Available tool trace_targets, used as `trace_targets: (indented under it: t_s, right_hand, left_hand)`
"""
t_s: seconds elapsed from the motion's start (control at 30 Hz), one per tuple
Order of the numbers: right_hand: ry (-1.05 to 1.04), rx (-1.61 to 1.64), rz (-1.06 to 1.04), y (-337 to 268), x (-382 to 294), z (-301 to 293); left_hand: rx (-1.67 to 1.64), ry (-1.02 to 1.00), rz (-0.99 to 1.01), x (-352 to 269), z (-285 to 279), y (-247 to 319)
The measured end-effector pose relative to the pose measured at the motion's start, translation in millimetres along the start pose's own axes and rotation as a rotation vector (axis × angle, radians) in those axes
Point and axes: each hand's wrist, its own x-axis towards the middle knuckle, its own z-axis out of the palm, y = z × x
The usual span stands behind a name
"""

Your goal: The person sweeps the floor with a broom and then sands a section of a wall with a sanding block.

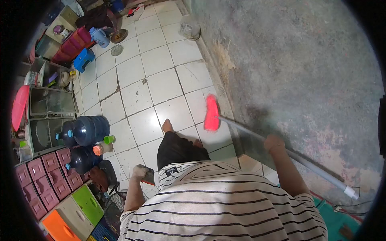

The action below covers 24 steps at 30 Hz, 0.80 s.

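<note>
My right hand (273,143) grips the grey pole of a duster or mop (250,131) near its middle. Its fluffy pink head (212,113) lies over the white floor tiles beside the base of the wall; whether it touches the floor cannot be told. The pole's pale end points to the lower right, along the wall. At my left side, low and close to my striped shirt, my left hand (139,172) is closed around a flat, dark object with a red edge (148,176). What that object is cannot be made out.
A rough grey wall (295,69) runs along the right. Large water bottles (92,130), a green cup (109,139), pink drawers (48,180) and a fan (116,208) stand left. Farther off are a blue stool (83,59), a blue jug (99,37) and a clear bag (190,28) by the wall.
</note>
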Motion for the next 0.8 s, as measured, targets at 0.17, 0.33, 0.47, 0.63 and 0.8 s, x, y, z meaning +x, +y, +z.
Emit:
trace_targets:
  t_s: [0.17, 0.33, 0.47, 0.63, 0.8]
  right_hand:
    - [0.032, -0.035, -0.045, -9.2, -35.1, -43.2]
    - [-0.050, -0.067, -0.238, -27.5, -75.2, -72.0]
    - [-0.139, 0.086, -0.247, -45.1, -64.3, -24.8]
    - [-0.240, 0.184, -0.048, -36.7, -35.8, 29.0]
    - [-0.208, 0.060, -0.003, 3.5, -45.4, 13.8]
  left_hand:
    - [-0.104, 0.031, -0.117, -25.7, -19.9, 81.6]
    - [-0.145, 0.019, -0.124, -7.9, -10.8, 52.0]
    - [0.004, 0.011, 0.067, 2.2, -3.2, 24.2]
    - [-0.138, 0.018, -0.119, -8.8, -9.4, 40.4]
    - [-0.102, -0.005, -0.119, -20.3, -27.5, 75.9]
